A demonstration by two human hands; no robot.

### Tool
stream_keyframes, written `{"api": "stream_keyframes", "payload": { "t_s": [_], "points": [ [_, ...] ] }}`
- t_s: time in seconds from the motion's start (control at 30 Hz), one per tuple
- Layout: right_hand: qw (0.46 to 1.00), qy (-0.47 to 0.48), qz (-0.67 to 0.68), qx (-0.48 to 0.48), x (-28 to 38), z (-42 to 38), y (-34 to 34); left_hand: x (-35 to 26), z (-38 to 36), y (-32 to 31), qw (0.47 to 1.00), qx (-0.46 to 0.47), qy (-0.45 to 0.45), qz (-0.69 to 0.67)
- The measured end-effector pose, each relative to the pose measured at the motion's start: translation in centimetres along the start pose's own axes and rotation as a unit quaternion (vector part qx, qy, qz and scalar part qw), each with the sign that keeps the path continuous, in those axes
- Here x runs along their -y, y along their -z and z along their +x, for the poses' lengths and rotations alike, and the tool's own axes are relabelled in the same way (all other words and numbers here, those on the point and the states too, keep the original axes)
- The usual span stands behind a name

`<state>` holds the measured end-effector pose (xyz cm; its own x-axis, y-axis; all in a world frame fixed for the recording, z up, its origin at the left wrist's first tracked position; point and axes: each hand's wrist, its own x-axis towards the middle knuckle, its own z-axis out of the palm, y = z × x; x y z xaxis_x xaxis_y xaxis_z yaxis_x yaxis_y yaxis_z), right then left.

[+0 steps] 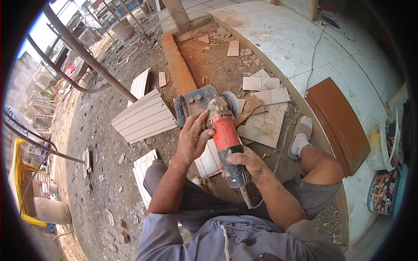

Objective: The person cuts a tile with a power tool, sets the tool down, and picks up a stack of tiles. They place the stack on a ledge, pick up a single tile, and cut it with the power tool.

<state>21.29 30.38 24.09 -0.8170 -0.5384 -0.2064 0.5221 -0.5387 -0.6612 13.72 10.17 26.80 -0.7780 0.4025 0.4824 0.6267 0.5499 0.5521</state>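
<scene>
Head view: person sits on dirt ground [100, 143], knees up, holding a red angle grinder [225, 137] at frame centre. Right hand [246, 163] wraps the dark rear grip, fingers curled tight around it; power cord [300, 93] runs from the tail up to the upper right. Left hand [193, 137] sits on the gear head, fingers pressed together over the housing, thumb against the red body. Disc [230, 102] points away from the person, just above a grey metal piece [193, 100]; can't tell if disc touches it or is spinning.

Step, by my read: setup or adjustment at the grinder head, not a cut. The left hand is too close to the disc for cutting. Next move calls for the left hand clear of the disc, firm two-hand hold, cord kept out of the disc path.

Surroundings: outdoor building site. Tile offcuts [263, 124] lie right of the grinder, ribbed white panels [143, 117] to its left. Curved white tiled floor [305, 48] fills the upper right, a brown tile [337, 124] leaning at its edge. Buckets [385, 172] at right edge. Steel poles [82, 54] cross the upper left. Sandalled foot [300, 139] rests near the tiles.
</scene>
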Motion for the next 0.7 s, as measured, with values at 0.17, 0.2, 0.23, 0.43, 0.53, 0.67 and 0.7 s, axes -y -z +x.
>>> {"api": "stream_keyframes", "payload": {
  "t_s": [0.17,0.2,0.23,0.43,0.53,0.67,0.7],
  "points": [
    [1.000,0.004,0.003,-0.004,0.2,-0.2,-0.8,-0.6,-0.1,-0.2,0.995,-0.040,-0.049,0.075],
    [1.000,0.001,0.000,0.002,0.0,-0.2,-0.7,-0.6,-0.3,-0.5,0.996,-0.034,-0.047,0.075],
    [1.000,0.000,-0.004,0.010,-0.3,0.0,-0.7,-0.6,-0.5,-0.7,0.993,-0.054,-0.053,0.086],
    [1.000,0.005,-0.007,-0.001,0.1,0.2,-1.4,-0.3,-0.7,-1.2,0.988,-0.088,-0.044,0.122],
    [1.000,0.008,0.007,0.005,0.6,0.2,-1.4,0.3,-0.3,-0.4,0.985,-0.076,-0.063,0.141],
    [1.000,0.001,-0.014,-0.001,0.4,0.4,-0.9,0.3,-0.1,0.6,0.994,0.000,0.084,-0.063],
    [1.000,0.005,-0.016,-0.004,0.3,0.4,-0.9,0.4,0.0,0.8,0.992,0.015,0.085,-0.088]
  ]
}}
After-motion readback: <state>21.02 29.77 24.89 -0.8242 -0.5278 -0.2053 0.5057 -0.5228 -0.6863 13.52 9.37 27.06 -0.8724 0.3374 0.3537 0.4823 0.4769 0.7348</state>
